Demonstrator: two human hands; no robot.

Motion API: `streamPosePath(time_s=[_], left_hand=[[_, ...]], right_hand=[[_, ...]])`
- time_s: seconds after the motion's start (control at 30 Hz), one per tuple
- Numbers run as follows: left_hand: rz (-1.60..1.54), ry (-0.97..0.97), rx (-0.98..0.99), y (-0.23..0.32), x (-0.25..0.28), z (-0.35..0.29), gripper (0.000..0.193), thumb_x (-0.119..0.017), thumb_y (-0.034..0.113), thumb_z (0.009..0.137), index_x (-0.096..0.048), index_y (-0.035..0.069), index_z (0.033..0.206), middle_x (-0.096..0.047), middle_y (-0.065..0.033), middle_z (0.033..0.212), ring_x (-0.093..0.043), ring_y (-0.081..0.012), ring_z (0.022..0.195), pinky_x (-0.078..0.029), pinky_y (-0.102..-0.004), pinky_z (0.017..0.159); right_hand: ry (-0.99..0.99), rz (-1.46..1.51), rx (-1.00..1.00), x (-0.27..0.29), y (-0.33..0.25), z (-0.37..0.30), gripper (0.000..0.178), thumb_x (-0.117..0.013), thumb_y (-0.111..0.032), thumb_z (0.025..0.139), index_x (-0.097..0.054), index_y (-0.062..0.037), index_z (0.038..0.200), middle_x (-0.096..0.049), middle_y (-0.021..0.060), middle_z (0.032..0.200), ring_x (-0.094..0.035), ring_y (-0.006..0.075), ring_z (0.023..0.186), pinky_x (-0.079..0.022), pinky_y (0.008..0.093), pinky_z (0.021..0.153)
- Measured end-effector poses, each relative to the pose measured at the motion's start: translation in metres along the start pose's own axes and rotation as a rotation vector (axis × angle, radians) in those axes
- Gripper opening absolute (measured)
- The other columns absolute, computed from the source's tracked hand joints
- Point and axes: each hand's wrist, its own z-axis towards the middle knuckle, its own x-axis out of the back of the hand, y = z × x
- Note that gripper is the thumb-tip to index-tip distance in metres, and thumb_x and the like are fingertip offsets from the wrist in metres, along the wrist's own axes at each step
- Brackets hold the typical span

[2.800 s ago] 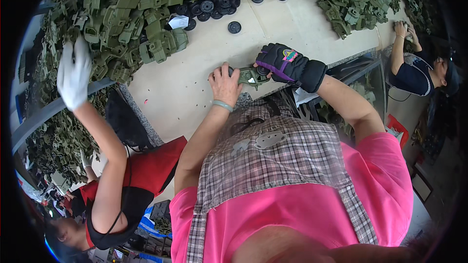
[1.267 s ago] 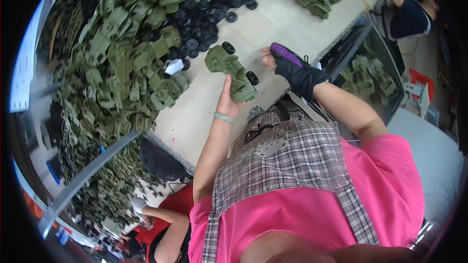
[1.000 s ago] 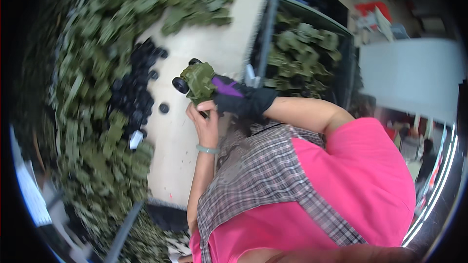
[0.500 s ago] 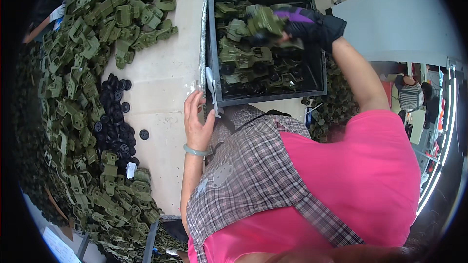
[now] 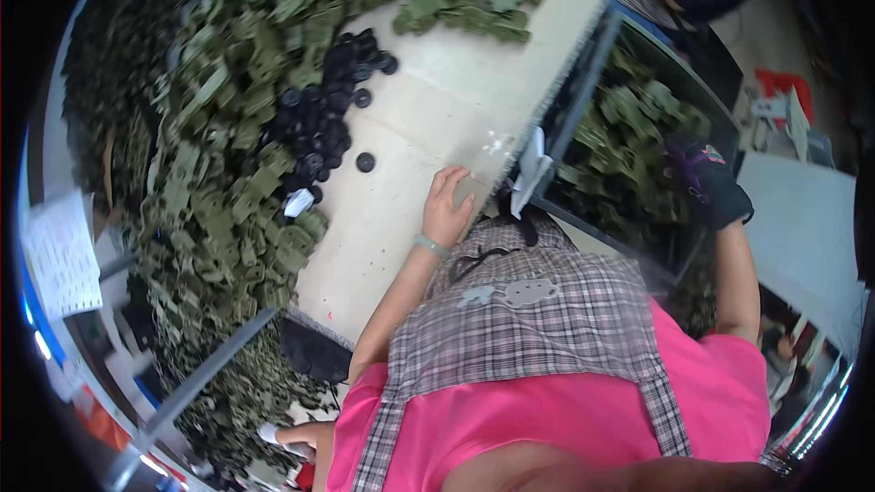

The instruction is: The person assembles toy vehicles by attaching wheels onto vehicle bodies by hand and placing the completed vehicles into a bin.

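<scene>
My left hand rests bare on the front edge of the pale tabletop, a bracelet at its wrist, fingers loosely stretched with nothing in them. To the right, my right hand, in a black and purple glove, is at the right side of a dark bin. Its fingers are smeared and partly hidden, so whether it holds anything does not show. In the bin lie many olive-green toy vehicles, some with black wheels. Left of my left hand, a single black toy wheel lies apart from a pile of black wheels.
Heaped green toy vehicle bodies cover the table's left and far parts. A white paper scrap lies by the wheels; another paper hangs at the bin's near left corner. A grey bar crosses at lower left. Other people work nearby.
The view has turned, so table and bin now slant. The green toy vehicle seen in my gloved right hand no longer shows there; that hand is now at the bin's right side.
</scene>
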Motion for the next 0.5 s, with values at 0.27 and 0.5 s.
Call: streamPosePath(time_s=[0.27,0.5], left_hand=[[0.171,0.312,0.188,-0.057,0.05,-0.018,0.04,-0.076,0.004,0.084,-0.068,0.007,0.124,-0.058,-0.0153,0.137,-0.055,-0.0358,0.129,-0.048,-0.0441,0.111],[0.477,0.414,0.17,-0.095,0.124,-0.006,0.049,-0.076,0.009,0.085,-0.064,0.007,0.133,-0.05,-0.016,0.148,-0.043,-0.0402,0.142,-0.039,-0.0529,0.115]], right_hand=[[0.286,0.235,0.778,-0.038,-0.18,0.215,0.055,-0.072,-0.027,0.098,-0.055,-0.005,0.145,-0.06,0.0216,0.141,-0.056,0.0412,0.131,-0.046,0.0464,0.111],[0.639,0.313,0.851,-0.054,-0.347,0.422,0.053,-0.067,-0.031,0.098,-0.057,-0.0024,0.142,-0.062,0.0243,0.137,-0.056,0.0424,0.13,-0.046,0.0487,0.11]])
